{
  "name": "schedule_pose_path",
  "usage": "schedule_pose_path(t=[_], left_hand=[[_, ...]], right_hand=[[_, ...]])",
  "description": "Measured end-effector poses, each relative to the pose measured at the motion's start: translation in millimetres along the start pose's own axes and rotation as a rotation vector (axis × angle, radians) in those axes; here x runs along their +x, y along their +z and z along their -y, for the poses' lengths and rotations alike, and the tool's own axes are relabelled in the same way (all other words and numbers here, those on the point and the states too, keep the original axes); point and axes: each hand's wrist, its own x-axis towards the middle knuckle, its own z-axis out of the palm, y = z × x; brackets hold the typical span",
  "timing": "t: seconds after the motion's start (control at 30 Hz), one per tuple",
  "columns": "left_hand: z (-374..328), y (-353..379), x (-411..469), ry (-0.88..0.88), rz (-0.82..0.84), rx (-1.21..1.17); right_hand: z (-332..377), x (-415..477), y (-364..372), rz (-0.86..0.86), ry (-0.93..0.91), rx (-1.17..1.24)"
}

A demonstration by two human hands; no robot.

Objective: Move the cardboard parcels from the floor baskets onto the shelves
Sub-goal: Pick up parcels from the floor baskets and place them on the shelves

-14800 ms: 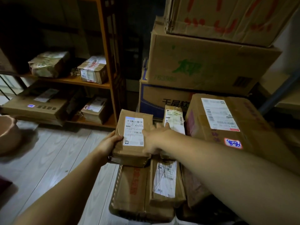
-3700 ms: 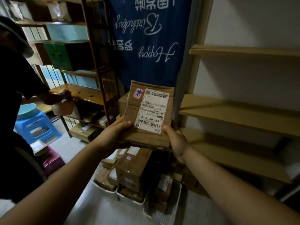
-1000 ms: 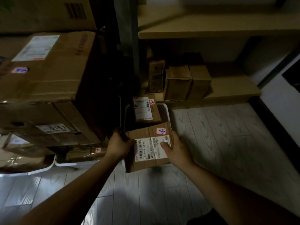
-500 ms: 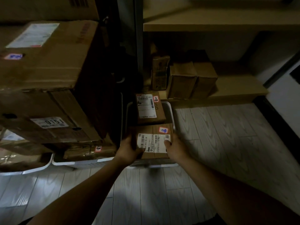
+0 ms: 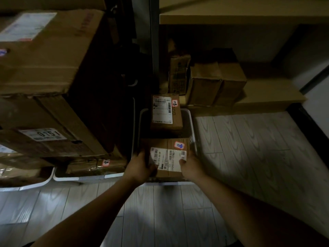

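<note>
Down goes the parcel (image 5: pixel 167 157) compared with a second ago: back then we have it lifted clear above the white floor basket (image 5: pixel 193 125), and now it sits low in the near end of that basket, just in front of a second parcel (image 5: pixel 166 113) lying at the far end. We can't tell if it's fully resting yet or still carried. Our left hand (image 5: pixel 140 168) is curled round its left edge and our right hand (image 5: pixel 191 166) grips the right edge with the thumb on the label, so neither has let go. Task-wise that looks like a step backwards, or maybe just a re-sort, since a few seconds earlier we're holding this same parcel up in front of the shelves, and the low shelf (image 5: pixel 267 97) with a few boxes (image 5: pixel 217 82) on it is right there beyond the basket. As for writing: the big carton (image 5: pixel 53 77) on the left has a white label that clearly reads "0151" (image 5: pixel 43 134). Our parcel's shipping label has barcodes and a sideways number, too blurry to trust. Its red-bordered sticker (image 5: pixel 179 145) has a blue handwritten character we can't make out, same story on the other parcel.
</note>
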Motion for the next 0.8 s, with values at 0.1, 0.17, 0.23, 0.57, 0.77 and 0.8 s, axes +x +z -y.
schedule_pose_path(t=[0.1, 0.17, 0.23, 0.57, 0.77, 0.8], left_hand=[[0.9, -1.6, 0.6, -0.001, 0.001, 0.034], [-0.2, -1.2, 2.5, 0.008, 0.026, 0.063], [-1.4, 4.5, 3.5, 0.008, 0.051, 0.088], [-0.9, 5.8, 3.2, 0.008, 0.02, 0.095], [-9.4, -10.4, 11.2, 0.039, 0.038, -0.037], [-10.2, -11.6, 12.2, 0.038, 0.07, -0.03]], right_hand=[[-2.7, 2.0, 0.7, -0.022, -0.002, -0.038], [-3.5, 2.5, 2.0, -0.004, 0.013, -0.047], [-6.0, 1.2, 2.2, 0.017, 0.049, -0.039], [9.4, -19.4, -10.6, 0.114, -0.051, -0.063], [17.8, -8.2, -27.3, 0.058, -0.04, -0.091], [17.9, -7.8, -30.3, 0.072, -0.034, -0.082]])
